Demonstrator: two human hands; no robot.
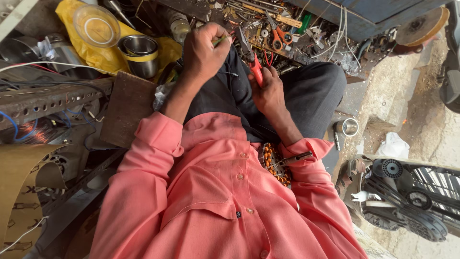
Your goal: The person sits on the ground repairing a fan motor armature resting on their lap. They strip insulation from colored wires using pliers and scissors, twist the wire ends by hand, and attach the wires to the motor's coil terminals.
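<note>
Seated person in a pink shirt, seen from above, working over the lap. The left hand (203, 50) is closed in a fist around a thin green wire (221, 40), whose end pokes out beside the thumb toward the right. The right hand (267, 91) is clamped on the handles of red pliers (255, 67), whose dark nose points up toward the wire end; whether the nose already touches the wire cannot be told. A copper-wound coil (274, 165) rests against the person's belly between the forearms, with a dark-handled tool (298, 157) lying across it.

To do this step well, in my judgement, the wire should be pinched close to its free end so that it does not flex away, and the pliers brought square to it, closing gently enough to bite the covering and not the strand. Keeping both wrists braced on the thighs would steady the meeting point.

Around the hands: a steel cup (140, 53) on a yellow bag (103, 57) with a clear lid (96, 25) up left, orange scissors (278, 38) among scattered tools ahead, a wooden board (125, 108) beside the left forearm, and a small steel cup (349, 127) on the floor at right.
</note>
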